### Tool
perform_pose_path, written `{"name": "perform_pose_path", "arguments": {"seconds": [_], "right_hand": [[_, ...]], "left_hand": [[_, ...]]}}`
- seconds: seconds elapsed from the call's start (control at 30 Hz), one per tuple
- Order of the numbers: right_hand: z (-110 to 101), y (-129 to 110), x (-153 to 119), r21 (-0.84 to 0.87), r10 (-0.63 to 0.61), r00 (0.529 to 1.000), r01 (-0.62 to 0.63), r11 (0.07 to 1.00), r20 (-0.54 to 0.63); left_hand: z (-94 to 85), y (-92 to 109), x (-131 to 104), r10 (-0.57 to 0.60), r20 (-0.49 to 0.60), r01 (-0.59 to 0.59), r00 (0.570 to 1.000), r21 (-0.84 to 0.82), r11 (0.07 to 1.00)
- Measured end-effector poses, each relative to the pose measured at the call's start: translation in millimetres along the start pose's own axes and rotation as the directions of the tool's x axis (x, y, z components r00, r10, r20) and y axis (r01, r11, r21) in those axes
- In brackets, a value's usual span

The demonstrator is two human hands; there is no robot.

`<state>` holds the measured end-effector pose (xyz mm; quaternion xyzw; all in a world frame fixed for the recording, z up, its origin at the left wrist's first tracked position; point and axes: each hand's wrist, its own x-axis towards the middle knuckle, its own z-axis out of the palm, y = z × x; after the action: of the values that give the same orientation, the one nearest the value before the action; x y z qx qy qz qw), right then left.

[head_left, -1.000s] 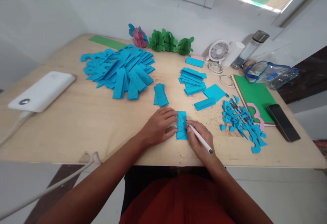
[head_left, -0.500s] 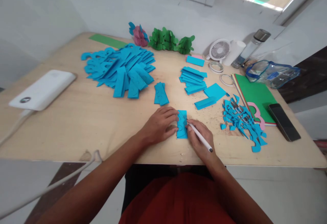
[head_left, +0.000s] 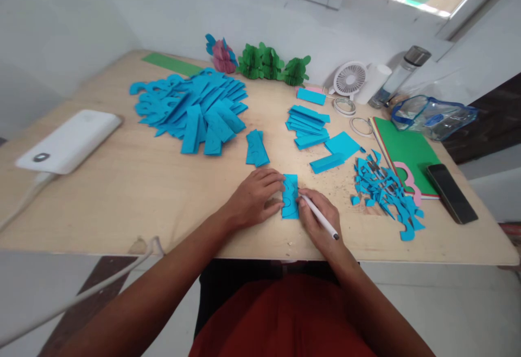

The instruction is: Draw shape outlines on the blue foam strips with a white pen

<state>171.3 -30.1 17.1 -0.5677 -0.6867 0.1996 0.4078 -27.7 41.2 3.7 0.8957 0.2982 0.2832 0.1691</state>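
A small upright piece of folded blue paper lies on the table with dark curved lines drawn on it. My left hand steadies its left edge, fingertips at the upper corner and thumb lower down. In my right hand is a white pen, gripped between thumb and fingers. Its tip end meets the paper's right edge, partly hidden by the fingers. Just beyond my left hand rest two crossed blue paper strips, also marked with curves.
A large heap of blue paper pieces covers the back left. Folded blue strips, blue scraps, a phone and green paper lie rightward. A fan and bottle stand behind; a power bank sits left.
Both hands keep almost the same place on the paper. The whole view has shifted very slightly upward; no object has visibly been moved.
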Motion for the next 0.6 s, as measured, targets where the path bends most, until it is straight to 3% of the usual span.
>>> {"name": "perform_pose_path", "arguments": {"seconds": [0.6], "right_hand": [[0.7,3.2,-0.9,-0.015,0.001,1.0,-0.001,1.0,-0.006]], "left_hand": [[1.7,-1.5,0.4,0.029,0.018,-0.029,0.999,0.015,0.999]]}}
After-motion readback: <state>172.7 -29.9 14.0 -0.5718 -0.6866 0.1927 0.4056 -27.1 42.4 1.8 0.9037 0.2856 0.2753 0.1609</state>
